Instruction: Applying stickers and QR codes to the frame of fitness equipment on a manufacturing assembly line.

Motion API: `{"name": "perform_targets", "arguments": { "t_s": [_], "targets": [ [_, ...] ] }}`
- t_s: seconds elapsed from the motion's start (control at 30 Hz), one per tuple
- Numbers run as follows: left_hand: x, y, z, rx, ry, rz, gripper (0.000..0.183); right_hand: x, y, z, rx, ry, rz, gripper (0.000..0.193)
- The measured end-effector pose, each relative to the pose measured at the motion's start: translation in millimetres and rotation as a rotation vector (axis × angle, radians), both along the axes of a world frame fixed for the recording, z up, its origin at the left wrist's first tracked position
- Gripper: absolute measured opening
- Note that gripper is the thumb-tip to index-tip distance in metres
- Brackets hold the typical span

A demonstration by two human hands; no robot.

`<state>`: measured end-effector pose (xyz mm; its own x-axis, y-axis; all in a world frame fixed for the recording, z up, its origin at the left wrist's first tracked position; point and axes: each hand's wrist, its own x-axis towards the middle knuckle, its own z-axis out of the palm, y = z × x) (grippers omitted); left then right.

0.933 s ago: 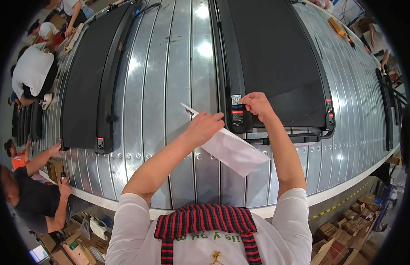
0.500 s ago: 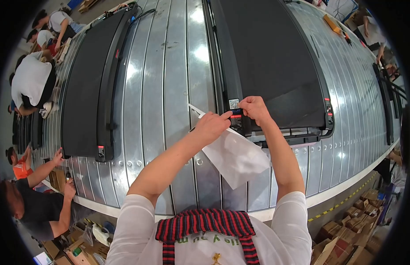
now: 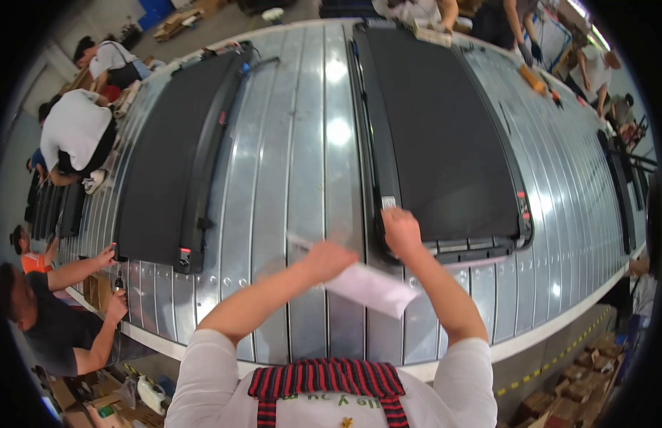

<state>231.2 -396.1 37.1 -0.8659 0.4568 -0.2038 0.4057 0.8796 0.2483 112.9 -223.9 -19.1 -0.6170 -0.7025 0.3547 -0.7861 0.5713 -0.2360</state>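
Note:
A long black panel (image 3: 445,143) with a raised dark frame lies on the metal table in front of me. Near the lower left corner of its frame is a small white printed sticker (image 3: 388,202). My right hand (image 3: 402,232) is closed against the sticker's lower edge; its curled fingers hide that corner and whatever may be in them. Off the panel, to the left, my left hand (image 3: 329,261) grips a white sheet (image 3: 370,289), which hangs toward me. That hand and the sheet are smeared by motion.
A second black panel (image 3: 167,164) lies to the left, where a person in a dark shirt (image 3: 67,314) holds a tool at its near end. Other people work along the far edge. An orange tool (image 3: 533,80) lies at the far right. Cardboard boxes (image 3: 566,385) stand below right.
My left hand has pulled away from the frame with the white sheet, toward me. My right hand's fingers have curled over the sticker's lower edge. The view has tilted farther out.

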Motion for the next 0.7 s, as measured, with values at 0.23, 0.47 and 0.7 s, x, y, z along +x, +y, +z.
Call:
{"name": "perform_targets", "arguments": {
  "t_s": [0.23,0.47,0.7],
  "targets": [
    [99,12,32,0.158,-0.028,-0.107,0.010,1,-13,-3,0.059,0.168,-0.145,0.017],
    [168,-3,49,0.133,0.098,0.133,0.019,144,-39,83,-0.124,-0.755,0.192,0.027],
    [216,-5,61,0.070,-0.016,0.303,0.024,243,-44,103,-0.358,-0.657,0.167,0.012]
  ]
}}
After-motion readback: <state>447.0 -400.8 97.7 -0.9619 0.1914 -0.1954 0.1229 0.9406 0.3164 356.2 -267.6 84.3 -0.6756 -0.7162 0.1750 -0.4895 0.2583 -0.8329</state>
